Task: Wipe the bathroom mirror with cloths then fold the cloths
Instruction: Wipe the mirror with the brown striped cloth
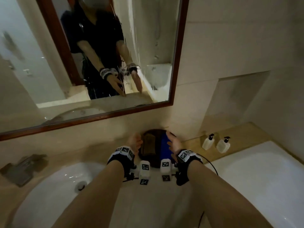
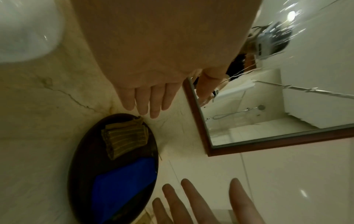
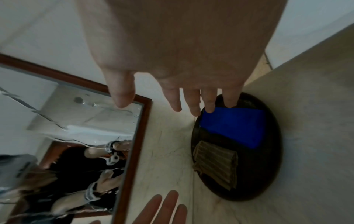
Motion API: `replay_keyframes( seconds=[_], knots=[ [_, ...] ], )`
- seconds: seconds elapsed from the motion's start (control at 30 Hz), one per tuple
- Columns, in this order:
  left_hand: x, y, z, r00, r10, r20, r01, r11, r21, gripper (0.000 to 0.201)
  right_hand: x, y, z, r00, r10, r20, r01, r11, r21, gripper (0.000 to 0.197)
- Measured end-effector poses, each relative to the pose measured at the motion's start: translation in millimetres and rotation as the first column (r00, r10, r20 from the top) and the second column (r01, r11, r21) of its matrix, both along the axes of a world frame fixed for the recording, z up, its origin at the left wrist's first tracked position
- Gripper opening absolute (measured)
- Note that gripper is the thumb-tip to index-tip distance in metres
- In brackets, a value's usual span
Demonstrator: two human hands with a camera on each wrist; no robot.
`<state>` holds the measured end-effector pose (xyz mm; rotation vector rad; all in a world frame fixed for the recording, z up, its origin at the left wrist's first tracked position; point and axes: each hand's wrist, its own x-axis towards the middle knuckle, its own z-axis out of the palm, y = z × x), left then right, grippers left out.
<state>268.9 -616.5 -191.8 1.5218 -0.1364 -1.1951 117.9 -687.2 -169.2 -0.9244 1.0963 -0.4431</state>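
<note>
A dark round tray (image 1: pixel 146 157) (image 2: pixel 84 151) (image 3: pixel 268 174) sits on the counter below the wood-framed mirror (image 1: pixel 107 51) (image 2: pixel 268 121) (image 3: pixel 76 136). On it lie a folded brown striped cloth (image 1: pixel 148 144) (image 2: pixel 125 138) (image 3: pixel 216 162) and a folded blue cloth (image 1: pixel 164 145) (image 2: pixel 122 186) (image 3: pixel 235 125). My left hand (image 1: pixel 135 140) (image 2: pixel 147 100) hovers at the tray's left edge, fingers straight, holding nothing. My right hand (image 1: pixel 172 142) (image 3: pixel 191 103) hovers over the blue cloth's side, fingers spread and empty. The mirror glass shows wet streaks.
A white sink basin (image 1: pixel 54 183) with its drain (image 1: pixel 80 185) lies at the lower left, a grey faucet (image 1: pixel 21 168) beside it. Two white pump bottles (image 1: pixel 215 143) stand on the ledge at the right, next to the bathtub (image 1: pixel 255 175).
</note>
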Motion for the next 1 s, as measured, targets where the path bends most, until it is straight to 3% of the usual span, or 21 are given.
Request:
replay_keyframes(
  seconds=[0.1,0.2,0.3,0.4,0.57,0.67,0.8,1.0],
  knots=[
    [19.7,-33.2,-24.0,1.0,-0.003,0.018,0.001,0.996,0.086,0.046,25.4,-47.1,-28.6,0.995,0.075,-0.058,-0.077,0.997,-0.031,0.052],
    [39.3,-53.0,-50.5,1.0,-0.003,-0.001,0.003,0.984,0.176,0.034,57.1,-72.3,-66.8,0.938,0.23,-0.26,-0.244,0.97,-0.021,0.058],
    [54.8,-70.4,-76.6,1.0,-0.014,-0.016,0.018,0.962,0.271,0.022,80.7,-91.9,-114.9,0.775,0.396,-0.492,-0.475,0.879,-0.04,0.06],
    [66.7,-87.5,-107.9,0.996,-0.083,-0.043,0.092,0.941,0.327,0.039,90.7,-99.1,-145.1,0.621,0.429,-0.656,-0.611,0.789,-0.062,0.05],
    [73.7,-99.9,-140.0,0.974,-0.196,-0.111,0.224,0.885,0.408,0.017,102.7,-108.7,-179.5,0.436,0.496,-0.751,-0.785,0.618,-0.047,0.055],
    [80.8,-98.5,-146.3,0.961,-0.26,-0.095,0.275,0.858,0.434,0.021,111.7,-103.9,-190.3,0.332,0.48,-0.812,-0.852,0.522,-0.039,0.054],
    [87.9,-100.1,-143.9,0.946,-0.317,-0.072,0.316,0.843,0.436,0.018,115.0,-103.3,-194.1,0.453,0.345,-0.822,-0.798,0.568,-0.202,0.01],
    [88.3,-102.0,-118.3,0.892,-0.451,0.037,0.399,0.822,0.407,0.052,113.0,-120.1,-165.5,0.703,0.33,-0.63,-0.558,0.805,-0.2,0.003]
  ],
)
